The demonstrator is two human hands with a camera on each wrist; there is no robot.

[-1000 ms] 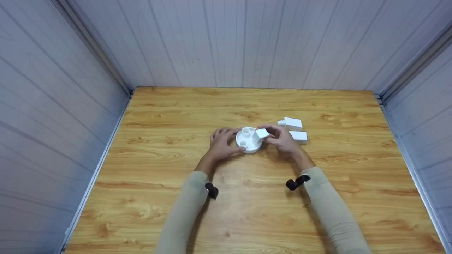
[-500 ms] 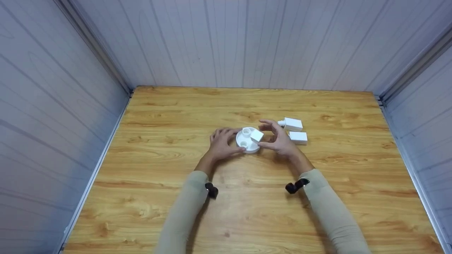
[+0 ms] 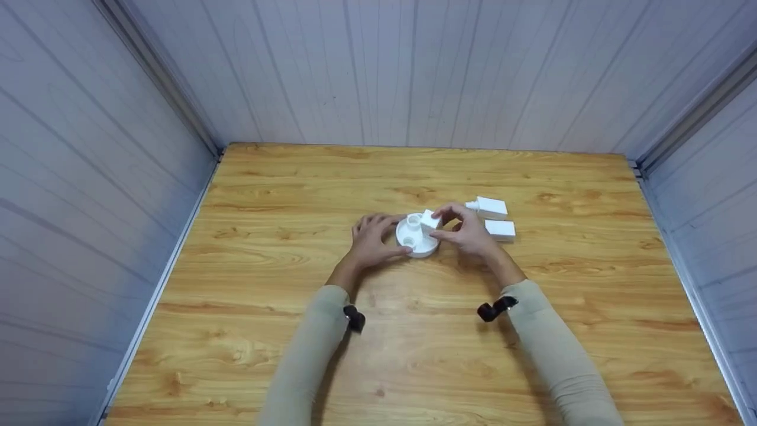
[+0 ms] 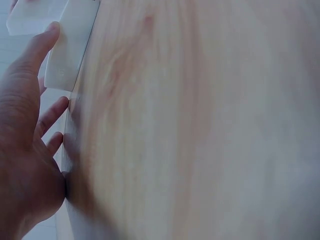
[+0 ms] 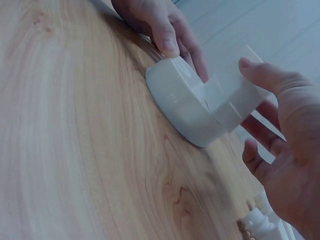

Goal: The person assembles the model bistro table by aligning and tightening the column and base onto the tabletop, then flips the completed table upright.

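**Inspector:** State the grips and where the work sits.

**Operator:** From my remote station I see the round white base (image 3: pixel 416 236) at the centre of the head frame, flat on the wooden table (image 3: pixel 295 195). The left hand (image 3: pixel 371 241) grasps its left rim, thumb curled on the near edge. The right hand (image 3: pixel 470 234) pinches the white block (image 3: pixel 430 221) between thumb and fingertips; the block stands on the right part of the base, slightly tilted.

**Inspector:** Is it seated?

**Operator:** I cannot tell. The right wrist view shows the block (image 5: pixel 235 97) against the base's top edge (image 5: pixel 182 102), not clearly flush.

**Inspector:** Recommendation?

**Operator:** In my judgement: keep the base pinned, square the block upright before pressing, and push straight down rather than sideways, so the base does not slide.

**Inspector:** Anything else?

**Operator:** Two spare white blocks (image 3: pixel 495 218) lie right of centre, just beside the right hand.
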